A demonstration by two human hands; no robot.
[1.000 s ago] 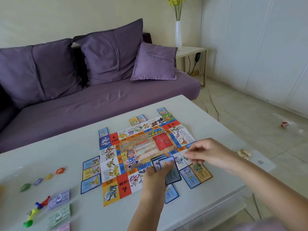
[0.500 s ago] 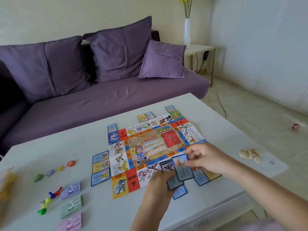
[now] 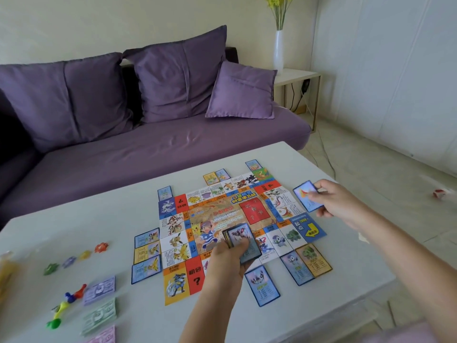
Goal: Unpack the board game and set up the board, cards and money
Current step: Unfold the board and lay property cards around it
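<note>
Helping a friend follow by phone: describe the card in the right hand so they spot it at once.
On the white table before the purple sofa lies a game board. Just beyond its right edge, the right hand pinches one blue-bordered card showing a red-orange figure. Unlike the cards lying flat round the board or the stack in the left hand, it is held singly.

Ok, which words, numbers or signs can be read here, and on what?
"机会" above "?": near red square of the colourful paper game board.
"?", upside down: far-left red square and far-right red square.
"?": central red panel.
Too small or blurred: blue-bordered cards round the board, blue card in the right hand, card deck in the left hand, paper money stacks.
</note>
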